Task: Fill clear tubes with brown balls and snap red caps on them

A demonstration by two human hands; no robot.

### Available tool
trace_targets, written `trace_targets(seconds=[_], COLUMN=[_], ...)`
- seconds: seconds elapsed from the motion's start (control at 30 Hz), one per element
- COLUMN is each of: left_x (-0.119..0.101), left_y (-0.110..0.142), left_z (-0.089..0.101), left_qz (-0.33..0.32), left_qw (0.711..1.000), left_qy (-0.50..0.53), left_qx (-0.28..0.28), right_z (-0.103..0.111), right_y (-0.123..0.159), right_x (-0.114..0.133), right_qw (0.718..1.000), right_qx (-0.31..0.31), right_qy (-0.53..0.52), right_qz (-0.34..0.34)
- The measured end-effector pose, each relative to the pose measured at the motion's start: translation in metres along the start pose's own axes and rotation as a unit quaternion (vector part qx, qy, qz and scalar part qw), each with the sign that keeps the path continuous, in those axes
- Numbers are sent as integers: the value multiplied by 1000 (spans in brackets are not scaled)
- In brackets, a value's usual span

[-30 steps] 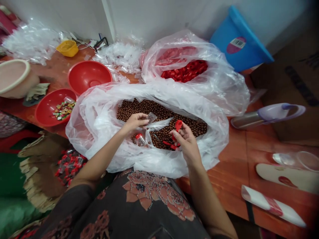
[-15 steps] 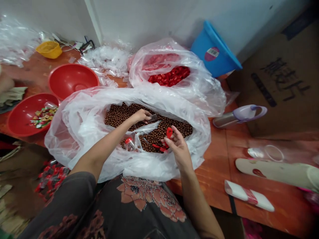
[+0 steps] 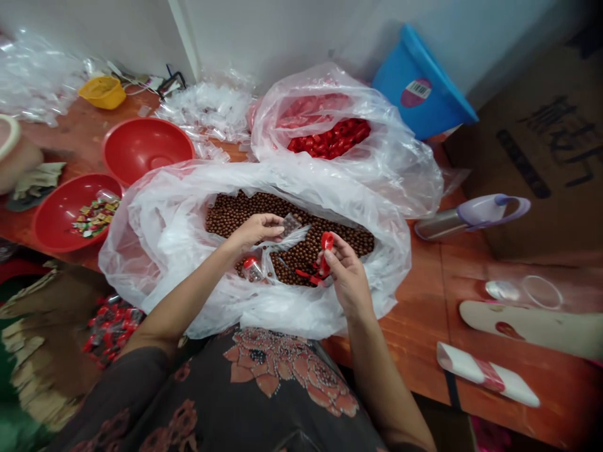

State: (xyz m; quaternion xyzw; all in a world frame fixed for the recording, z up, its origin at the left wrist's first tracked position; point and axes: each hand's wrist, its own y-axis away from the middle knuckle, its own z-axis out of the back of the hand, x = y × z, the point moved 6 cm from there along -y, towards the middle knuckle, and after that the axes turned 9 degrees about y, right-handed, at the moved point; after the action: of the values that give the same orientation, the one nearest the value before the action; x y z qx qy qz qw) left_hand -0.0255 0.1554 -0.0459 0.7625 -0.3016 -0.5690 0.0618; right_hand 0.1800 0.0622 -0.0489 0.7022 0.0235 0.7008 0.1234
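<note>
My left hand (image 3: pixel 260 230) is closed around a small clear plastic container (image 3: pixel 291 225), held above a mass of round brown balls (image 3: pixel 330 242). A red cap (image 3: pixel 326 241) is pinched between the fingers of my right hand (image 3: pixel 347 270). Below that hand, more red caps (image 3: pixel 311 275) lie on the balls. The balls fill a large white plastic bag (image 3: pixel 155 207) with its mouth spread wide. A clear jar with a red lid (image 3: pixel 253 269) rests on its side at the bag's near edge.
Behind stands a clear bag of red caps (image 3: pixel 336 138), beside a blue bucket (image 3: pixel 421 88). Two red bowls are at the left, the nearer bowl (image 3: pixel 51 216) holding small wrapped pieces. A steel flask (image 3: pixel 443 224) and a cardboard box (image 3: pixel 532 157) stand right. Capped jars (image 3: pixel 113 329) fill a box below left.
My left hand has lifted the clear container off the balls, showing more of it. The right hand has turned the red cap upright. The whole view has shifted slightly.
</note>
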Motion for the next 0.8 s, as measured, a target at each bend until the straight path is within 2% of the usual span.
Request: trace_targets(seconds=[0.07, 0.17, 0.4, 0.5, 0.63, 0.7, 0.8], left_x=[4, 9, 17, 20, 25, 26, 27], left_y=[19, 39, 64, 71, 73, 72, 72], left_z=[3, 5, -2, -7, -6, -4, -5], left_qz=[7, -4, -36, -45, -62, -71, -78], left_qw=[1000, 1000, 999, 998, 996, 994, 993], left_qy=[11, 13, -17, -33, -50, -62, -76], left_qx=[-21, -22, -25, -33, -49, -51, -52], right_z=[-7, -18, -43, -46, -43, -42, -40], right_y=[-1, -3, -4, -1, 0, 0, 2], right_x=[3, 10, 34, 35, 27, 24, 27], right_qw=[1000, 999, 987, 984, 988, 987, 972], right_qx=[21, 35, 64, 68, 78, 104, 133], right_qy=[9, 34, 112, 133, 115, 113, 174], right_qz=[-2, 18, 93, 100, 65, 49, 82])
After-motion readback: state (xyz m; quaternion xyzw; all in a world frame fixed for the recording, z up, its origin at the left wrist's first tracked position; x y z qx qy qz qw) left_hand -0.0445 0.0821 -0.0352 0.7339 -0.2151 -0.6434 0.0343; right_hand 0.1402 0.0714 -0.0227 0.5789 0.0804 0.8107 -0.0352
